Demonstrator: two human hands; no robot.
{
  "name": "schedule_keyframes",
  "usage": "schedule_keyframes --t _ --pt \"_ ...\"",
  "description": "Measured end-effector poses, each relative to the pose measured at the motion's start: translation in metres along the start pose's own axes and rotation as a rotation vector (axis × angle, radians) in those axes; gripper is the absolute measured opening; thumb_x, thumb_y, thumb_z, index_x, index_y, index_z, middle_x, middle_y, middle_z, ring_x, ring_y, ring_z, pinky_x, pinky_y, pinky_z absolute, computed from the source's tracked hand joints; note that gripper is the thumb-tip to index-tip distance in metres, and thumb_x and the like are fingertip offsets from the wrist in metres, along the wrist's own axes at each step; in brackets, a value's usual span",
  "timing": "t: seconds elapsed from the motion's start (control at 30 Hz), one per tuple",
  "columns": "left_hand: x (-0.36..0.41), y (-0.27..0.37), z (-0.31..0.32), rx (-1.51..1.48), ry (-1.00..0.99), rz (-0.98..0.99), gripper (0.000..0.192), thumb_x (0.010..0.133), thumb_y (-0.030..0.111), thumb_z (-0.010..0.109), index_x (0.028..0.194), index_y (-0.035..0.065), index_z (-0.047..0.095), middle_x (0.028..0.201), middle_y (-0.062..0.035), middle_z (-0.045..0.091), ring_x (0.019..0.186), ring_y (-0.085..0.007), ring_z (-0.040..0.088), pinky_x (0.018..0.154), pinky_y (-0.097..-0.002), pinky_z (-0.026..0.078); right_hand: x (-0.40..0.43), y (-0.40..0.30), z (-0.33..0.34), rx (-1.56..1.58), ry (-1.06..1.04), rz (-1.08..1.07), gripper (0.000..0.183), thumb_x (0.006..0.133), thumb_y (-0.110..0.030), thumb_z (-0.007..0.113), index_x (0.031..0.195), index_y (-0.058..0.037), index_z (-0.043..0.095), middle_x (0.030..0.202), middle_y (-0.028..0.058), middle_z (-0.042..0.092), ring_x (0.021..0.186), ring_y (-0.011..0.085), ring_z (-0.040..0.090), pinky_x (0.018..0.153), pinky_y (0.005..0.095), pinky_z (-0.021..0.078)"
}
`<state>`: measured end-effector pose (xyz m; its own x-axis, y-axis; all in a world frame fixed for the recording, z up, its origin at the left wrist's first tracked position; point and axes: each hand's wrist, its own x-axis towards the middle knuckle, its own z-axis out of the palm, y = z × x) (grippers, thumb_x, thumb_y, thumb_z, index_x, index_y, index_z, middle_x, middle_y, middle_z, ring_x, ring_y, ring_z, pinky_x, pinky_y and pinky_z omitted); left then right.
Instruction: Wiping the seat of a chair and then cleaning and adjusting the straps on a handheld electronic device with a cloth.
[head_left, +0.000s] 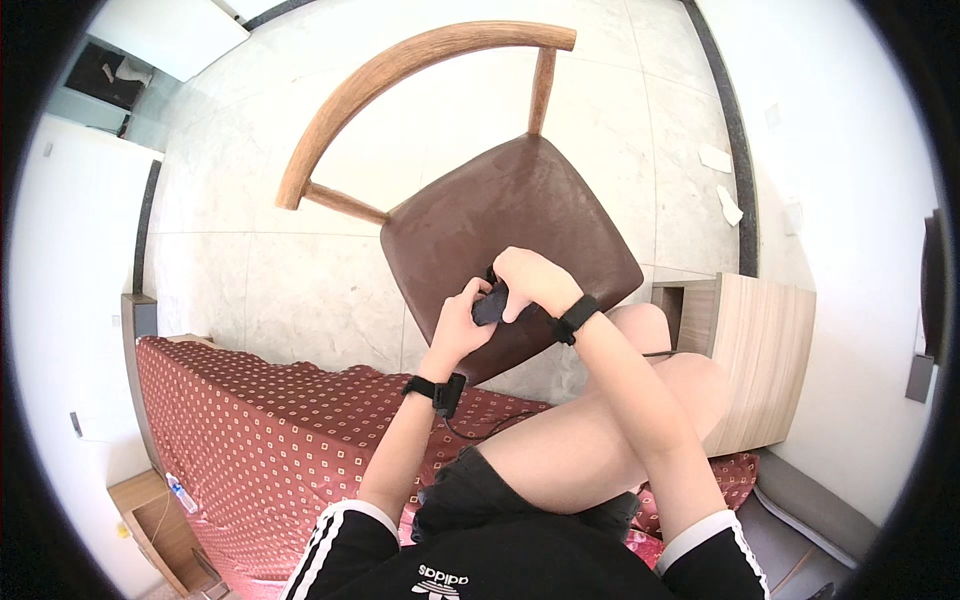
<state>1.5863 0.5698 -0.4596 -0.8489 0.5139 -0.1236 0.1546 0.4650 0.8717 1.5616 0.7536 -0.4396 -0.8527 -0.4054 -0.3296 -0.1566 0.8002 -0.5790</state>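
Both hands meet over the front of a chair's brown padded seat (502, 195). My left hand (459, 330) grips a small dark bundle (490, 306), perhaps folded cloth, with its thumb and fingers on the lower left side. From above, my right hand (534, 281) closes over the same bundle, its thumb pressed on the near side. The bundle's far part is hidden under the right fingers. A black strap with a small box (448, 395) circles the left wrist, and another black strap (576, 318) the right.
The chair's curved wooden backrest (420, 64) rises on the far side. A red patterned bedspread (285, 420) covers the bed under me, with a plastic bottle (181, 493) at its left. A wooden cabinet (765, 360) stands right of my knees. White scraps (727, 204) lie by the wall.
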Motion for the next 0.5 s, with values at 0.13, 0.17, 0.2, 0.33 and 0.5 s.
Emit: schedule_keyframes --t 0.13,0.17,0.2,0.33,0.5 --pt "0.006 0.002 -0.015 -0.006 -0.186 -0.025 0.041 0.068 0.0 0.069 0.106 0.0014 0.053 0.082 -0.0171 0.066 0.078 -0.0264 0.068 0.075 -0.0313 0.049 0.0 0.006 -0.011 0.057 -0.112 -0.009 0.054 0.045 -0.025 0.083 0.087 0.0045 0.068 0.08 0.02 0.069 0.072 0.0357 0.066 0.066 0.0414 0.0539" --pt "0.01 0.003 -0.02 -0.005 -0.192 -0.024 0.041 0.068 0.0 0.069 0.106 0.0014 0.053 0.082 -0.0171 0.066 0.078 -0.0264 0.068 0.075 -0.0313 0.049 0.0 0.007 -0.013 0.073 -0.14 0.013 0.054 0.046 -0.027 0.082 0.088 0.0039 0.068 0.083 0.0198 0.068 0.076 0.0356 0.066 0.069 0.041 0.0537" --pt "0.015 0.006 -0.024 -0.01 -0.225 -0.012 0.042 0.068 0.0 0.069 0.106 0.0015 0.053 0.081 -0.0164 0.065 0.078 -0.0263 0.068 0.075 -0.0312 0.05 0.0 0.009 -0.016 0.088 -0.166 0.039 0.054 0.048 -0.029 0.082 0.089 0.0033 0.068 0.086 0.0197 0.068 0.08 0.0355 0.066 0.071 0.0406 0.0535" --pt "0.037 0.018 -0.039 0.106 -0.084 0.13 0.047 0.068 -0.002 0.067 0.112 0.0033 0.054 0.092 -0.0198 0.067 0.088 -0.0363 0.067 0.078 -0.0351 0.05 0.01 0.012 -0.023 0.076 0.158 -0.104 0.051 0.05 -0.026 0.083 0.091 0.0004 0.066 0.095 0.0187 0.064 0.094 0.036 0.061 0.085 0.0398 0.0502" --pt "0.08 0.01 -0.043 0.407 0.235 0.282 0.052 0.071 -0.01 0.061 0.12 0.0077 0.054 0.11 -0.0178 0.064 0.103 -0.0392 0.06 0.086 -0.0436 0.049 0.026 -0.002 -0.026 -0.031 0.51 -0.011 0.062 0.061 -0.008 0.079 0.118 -0.0032 0.055 0.125 0.0129 0.054 0.113 0.032 0.054 0.092 0.0434 0.0472"
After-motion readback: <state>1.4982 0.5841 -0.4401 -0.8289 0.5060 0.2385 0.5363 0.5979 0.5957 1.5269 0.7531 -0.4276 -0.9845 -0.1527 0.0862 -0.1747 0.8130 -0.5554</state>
